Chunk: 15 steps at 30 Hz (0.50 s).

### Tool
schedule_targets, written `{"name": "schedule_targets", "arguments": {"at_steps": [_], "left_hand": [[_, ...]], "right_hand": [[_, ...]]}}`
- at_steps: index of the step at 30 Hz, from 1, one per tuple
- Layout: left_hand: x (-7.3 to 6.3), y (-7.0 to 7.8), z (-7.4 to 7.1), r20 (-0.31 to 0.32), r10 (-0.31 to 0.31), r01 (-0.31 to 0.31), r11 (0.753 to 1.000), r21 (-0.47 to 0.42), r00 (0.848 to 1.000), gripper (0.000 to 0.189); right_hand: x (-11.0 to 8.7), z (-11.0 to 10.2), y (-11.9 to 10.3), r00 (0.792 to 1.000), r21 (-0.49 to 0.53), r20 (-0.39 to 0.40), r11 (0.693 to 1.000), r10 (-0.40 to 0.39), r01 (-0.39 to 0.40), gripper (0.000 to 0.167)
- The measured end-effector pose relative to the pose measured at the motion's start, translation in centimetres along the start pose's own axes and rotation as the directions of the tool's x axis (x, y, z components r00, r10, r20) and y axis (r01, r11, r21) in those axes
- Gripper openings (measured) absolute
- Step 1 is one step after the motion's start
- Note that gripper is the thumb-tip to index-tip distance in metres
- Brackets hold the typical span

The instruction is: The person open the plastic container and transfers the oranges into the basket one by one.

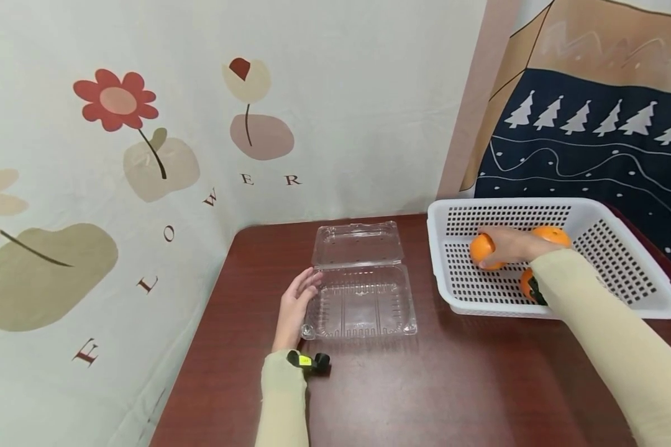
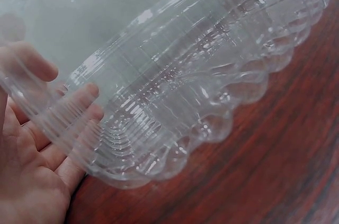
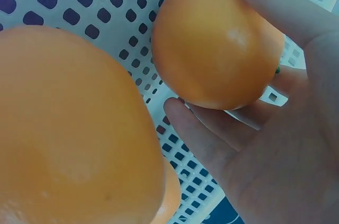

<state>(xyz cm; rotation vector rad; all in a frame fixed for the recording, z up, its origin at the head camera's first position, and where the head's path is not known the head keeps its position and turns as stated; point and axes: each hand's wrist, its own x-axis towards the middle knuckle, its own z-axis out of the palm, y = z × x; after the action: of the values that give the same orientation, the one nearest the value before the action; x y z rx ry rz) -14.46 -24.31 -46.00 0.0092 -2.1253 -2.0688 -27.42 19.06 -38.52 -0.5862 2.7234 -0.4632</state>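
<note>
In the head view my right hand [image 1: 511, 244] reaches into a white plastic basket [image 1: 444, 307] and grips an orange [image 1: 483, 248]. The right wrist view shows that orange [image 3: 217, 44] between the thumb and the fingers of my right hand [image 3: 280, 144]. More oranges lie around it, one [image 1: 553, 234] behind the hand and one [image 1: 527, 284] partly hidden by the wrist. A clear plastic clamshell box [image 1: 360, 304] lies with its lid laid back. At its left edge rests my left hand [image 1: 297, 304], relaxed fingers against the rim; the left wrist view shows fingertips [image 2: 90, 91] through the plastic.
The box and basket stand on a dark red wooden table [image 1: 369, 391], basket at the right. A pale cloth wall [image 1: 358, 124] with printed flowers rises behind and to the left. A dark blue printed panel [image 1: 581, 149] is behind the basket.
</note>
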Motion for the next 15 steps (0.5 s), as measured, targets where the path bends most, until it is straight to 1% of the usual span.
{"name": "schedule_targets", "arguments": {"at_steps": [5, 10, 13, 15], "left_hand": [[0.09, 0.02, 0.11, 0.003, 0.007, -0.007, 1.000, 0.003, 1.000, 0.043], [0.02, -0.14, 0.20, -0.004, 0.035, -0.035, 0.999, 0.034, 0.999, 0.044], [-0.03, -0.21, 0.20, -0.003, 0.048, -0.048, 0.998, 0.034, 0.999, 0.044], [-0.08, -0.08, 0.16, 0.004, 0.049, -0.049, 0.999, 0.008, 0.999, 0.044]], "right_hand": [[-0.30, -0.10, -0.02, 1.000, 0.018, 0.012, 1.000, 0.020, -0.020, 0.078], [-0.55, -0.12, 0.10, 0.998, 0.037, 0.026, 0.997, 0.062, -0.063, 0.084], [-0.64, -0.30, 0.14, 0.998, 0.039, 0.024, 0.998, 0.055, -0.056, 0.086], [-0.73, -0.57, 0.14, 0.999, 0.025, 0.020, 0.999, 0.035, -0.036, 0.085]]}}
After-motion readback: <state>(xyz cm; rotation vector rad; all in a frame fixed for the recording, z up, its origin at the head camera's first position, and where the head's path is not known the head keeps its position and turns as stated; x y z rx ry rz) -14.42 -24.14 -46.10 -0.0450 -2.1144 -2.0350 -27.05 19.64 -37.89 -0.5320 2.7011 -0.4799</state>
